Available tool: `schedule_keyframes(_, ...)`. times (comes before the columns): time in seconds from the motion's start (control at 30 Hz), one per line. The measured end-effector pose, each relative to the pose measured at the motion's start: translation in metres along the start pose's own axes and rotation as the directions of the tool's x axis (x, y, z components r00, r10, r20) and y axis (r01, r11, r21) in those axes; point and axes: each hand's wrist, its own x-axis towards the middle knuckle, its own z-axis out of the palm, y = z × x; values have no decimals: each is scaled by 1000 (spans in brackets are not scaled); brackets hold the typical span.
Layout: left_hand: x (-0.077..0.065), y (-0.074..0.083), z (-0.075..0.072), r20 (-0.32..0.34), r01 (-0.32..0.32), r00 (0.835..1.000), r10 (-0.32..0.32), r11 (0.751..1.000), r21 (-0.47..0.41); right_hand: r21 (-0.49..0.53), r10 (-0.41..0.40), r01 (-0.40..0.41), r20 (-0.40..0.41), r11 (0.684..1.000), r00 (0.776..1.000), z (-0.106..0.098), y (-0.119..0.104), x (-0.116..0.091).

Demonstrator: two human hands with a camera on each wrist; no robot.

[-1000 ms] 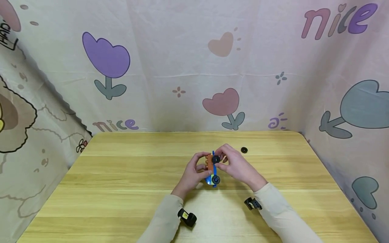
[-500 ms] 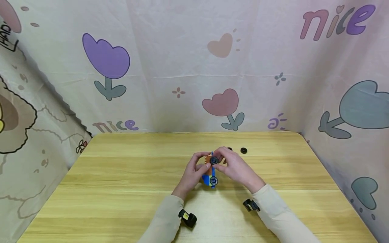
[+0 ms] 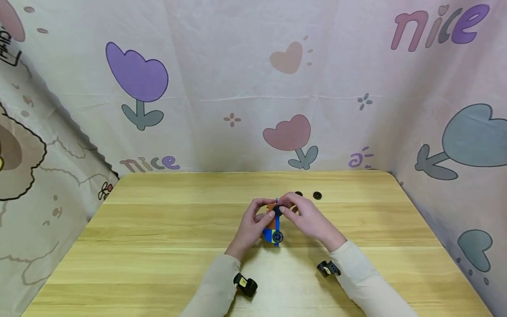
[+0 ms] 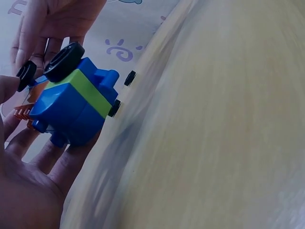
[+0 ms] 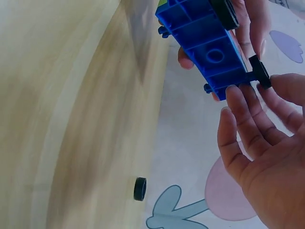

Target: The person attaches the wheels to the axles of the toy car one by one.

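My left hand (image 3: pixel 250 222) grips a small toy car (image 3: pixel 268 235) by its orange end, off the table. The body is blue with a lime-green band (image 4: pixel 88 90), and the toy is turned on its side. Its blue ribbed underside (image 5: pixel 205 45) faces the right wrist camera. One black wheel (image 4: pixel 64 62) sits at the blue end. Another wheel (image 5: pixel 259 71) is at the axle end on the orange part, pinched by my right hand (image 3: pixel 310 218), whose thumb lies against its outer face. Bare blue pegs (image 5: pixel 208 88) stick out on the opposite side.
Two loose black wheels lie on the wooden table (image 3: pixel 158 246) behind my right hand: one (image 3: pixel 317 195) in full view, the other (image 3: pixel 299 193) partly hidden by the hand. A patterned cloth (image 3: pixel 222 66) hangs along the table's back edge.
The toy car has shifted slightly left and turned a little. My right thumb has moved over the wheel's face. The second loose wheel has come into view behind my right hand.
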Motion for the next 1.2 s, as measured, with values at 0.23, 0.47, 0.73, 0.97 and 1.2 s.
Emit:
schedule_keyframes(0.23,-1,1,0,-25,11,1000,-11,1000,15,94,98,-97,0,991,995,1,-1,0)
schedule_keyframes(0.47,0,0,-1,-25,-14,1000,15,999,30,197,153,-164,70,967,986,3,5,-1)
schedule_keyframes(0.73,0,0,-2,-18,-19,1000,19,1000,13,195,132,-144,78,970,988,5,7,0)
schedule_keyframes(0.97,-2,-1,-2,-18,-10,1000,10,1000,1,244,112,-127,75,961,991,10,8,-1)
schedule_keyframes(1.2,-6,19,0,14,-14,1000,14,1000,-17,306,126,-140,67,942,990,11,11,-2)
